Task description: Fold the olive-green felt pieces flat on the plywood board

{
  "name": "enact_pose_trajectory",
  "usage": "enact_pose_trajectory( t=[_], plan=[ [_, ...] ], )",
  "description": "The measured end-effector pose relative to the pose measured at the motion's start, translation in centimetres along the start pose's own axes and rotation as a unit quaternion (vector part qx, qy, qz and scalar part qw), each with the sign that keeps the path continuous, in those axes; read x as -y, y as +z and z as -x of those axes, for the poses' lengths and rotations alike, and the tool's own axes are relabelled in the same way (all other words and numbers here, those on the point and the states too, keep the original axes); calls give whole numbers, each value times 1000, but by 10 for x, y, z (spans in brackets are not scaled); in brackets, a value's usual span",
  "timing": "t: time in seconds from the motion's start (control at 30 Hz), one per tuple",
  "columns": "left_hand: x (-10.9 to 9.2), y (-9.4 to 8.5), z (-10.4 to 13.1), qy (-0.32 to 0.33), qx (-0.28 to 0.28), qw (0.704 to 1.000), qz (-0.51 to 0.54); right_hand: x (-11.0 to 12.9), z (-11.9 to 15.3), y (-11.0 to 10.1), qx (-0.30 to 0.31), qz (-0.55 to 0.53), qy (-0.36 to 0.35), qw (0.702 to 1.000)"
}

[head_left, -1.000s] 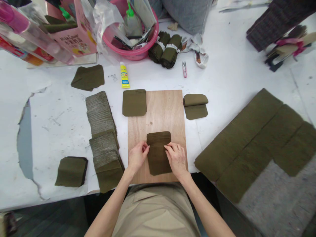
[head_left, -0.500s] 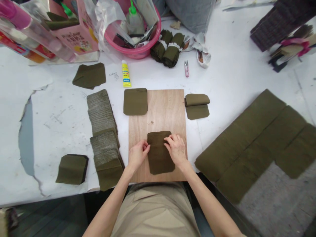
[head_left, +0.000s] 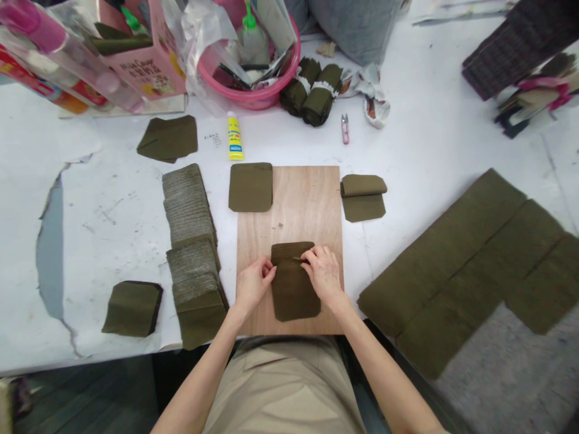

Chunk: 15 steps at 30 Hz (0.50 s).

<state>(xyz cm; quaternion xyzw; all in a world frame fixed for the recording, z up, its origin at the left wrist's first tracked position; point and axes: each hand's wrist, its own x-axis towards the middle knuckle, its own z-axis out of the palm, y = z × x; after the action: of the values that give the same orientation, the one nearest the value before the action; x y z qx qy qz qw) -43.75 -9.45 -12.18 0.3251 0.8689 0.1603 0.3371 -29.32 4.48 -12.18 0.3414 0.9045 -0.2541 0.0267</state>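
A dark olive fabric piece (head_left: 296, 295) lies on the wooden board (head_left: 307, 205) in front of me, with a crosswise fold near its top. My left hand (head_left: 256, 278) pinches its left edge at the fold between thumb and fingers. At the right end of the fold, my right hand (head_left: 323, 271) pinches the cloth. A square olive piece (head_left: 250, 188) overlaps the board's upper left corner. Just off the board's upper right lies a folded olive piece (head_left: 364, 208). Left of the board runs a fanned row of olive pieces (head_left: 187, 205).
A small stack of olive pieces (head_left: 133, 308) and loose cut pieces (head_left: 169, 138) lie on the left. A yellow glue tube (head_left: 234, 138), thread snips (head_left: 345, 129) and a pink basin (head_left: 253, 99) sit farther back. Large olive panels (head_left: 470, 259) cover the right side.
The fold line across the top of the fabric piece has become more raised and visible between my hands. The whole view has shifted slightly; both hands keep their pinch.
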Motion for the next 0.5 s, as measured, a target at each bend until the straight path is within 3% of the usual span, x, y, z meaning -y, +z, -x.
enact_pose_trajectory(
  t=[0.27, 0.37, 0.5],
  plan=[
    [-1, 2, 2, 9, -25, 1000, 4, -2, 2, 0, -7, -6, -44, 999],
    [-1, 2, 2, 72, -48, 996, -13, -4, 6, 2, -8, -20, -75, 997],
    [-2, -2, -2, 153, -26, 984, -81, -7, 11, 7, -4, -61, -83, 995]
  ],
)
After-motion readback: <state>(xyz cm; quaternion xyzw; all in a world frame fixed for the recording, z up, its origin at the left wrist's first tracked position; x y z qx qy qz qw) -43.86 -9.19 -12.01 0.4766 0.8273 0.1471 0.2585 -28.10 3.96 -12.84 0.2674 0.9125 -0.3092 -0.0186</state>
